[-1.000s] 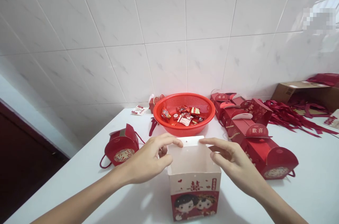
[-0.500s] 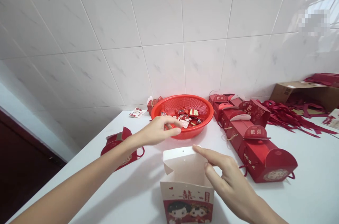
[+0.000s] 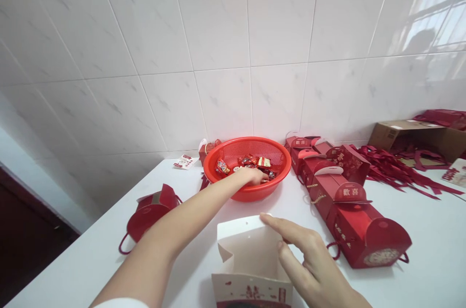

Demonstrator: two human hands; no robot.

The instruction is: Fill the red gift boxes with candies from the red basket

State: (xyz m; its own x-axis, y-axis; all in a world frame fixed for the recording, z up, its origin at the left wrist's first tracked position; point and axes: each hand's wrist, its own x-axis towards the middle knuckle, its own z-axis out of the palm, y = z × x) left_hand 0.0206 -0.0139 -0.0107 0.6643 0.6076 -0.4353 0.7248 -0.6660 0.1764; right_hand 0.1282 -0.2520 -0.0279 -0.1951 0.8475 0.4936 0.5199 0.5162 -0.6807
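My left hand [image 3: 256, 176] reaches down into a red plastic colander [image 3: 251, 195], its fingers partly hidden among the wrapped candies [image 3: 223, 167]. Whether it grips any of them I cannot see. In front of me an open white paper gift box [image 3: 255, 284] stands upright, with red print on its near side and a pale inside. My right hand [image 3: 309, 254] holds this box at its right side, index finger along the far rim and thumb at the right edge.
Several red gift boxes [image 3: 364, 230] with handles line the right side. Dark red ribbons [image 3: 393, 167] lie by a cardboard box [image 3: 386, 135] farther right. One red box [image 3: 149, 215] sits at the left, partly behind my left forearm. A printed card [image 3: 185, 162] lies near the tiled wall.
My left hand has moved from above the colander's near rim down into the candies. My right hand stays on the gift box. The view has tilted slightly upward.
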